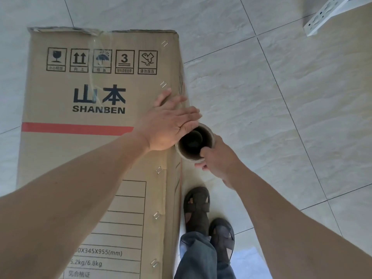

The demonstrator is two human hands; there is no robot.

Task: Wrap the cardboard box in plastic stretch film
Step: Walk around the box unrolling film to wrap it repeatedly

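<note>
The SHANBEN cardboard box (96,137) is lying flat on the tiled floor (261,117). The left hand (171,121) is pressing flat, fingers straight, on its right edge, while the right hand (217,160) is gripping the stretch film roll (194,144) upright just beside the box.

Cardboard box (84,150): large, brown, long, lying flat on tiled floor, broad printed face up. Print: row of 5 handling symbols, "SHANBEN" logo w/ Chinese chars, red stripe across, spec table w/ dims & weights nearer viewer. Metal staples in line along right edge. Far end ragged, w/ clear tape or film strip over it.

Stretch film roll (194,144): seen end-on, brown cardboard core, dark hollow centre. Upright, just beside box's right edge, about mid-length. Film on roll barely visible.
</note>
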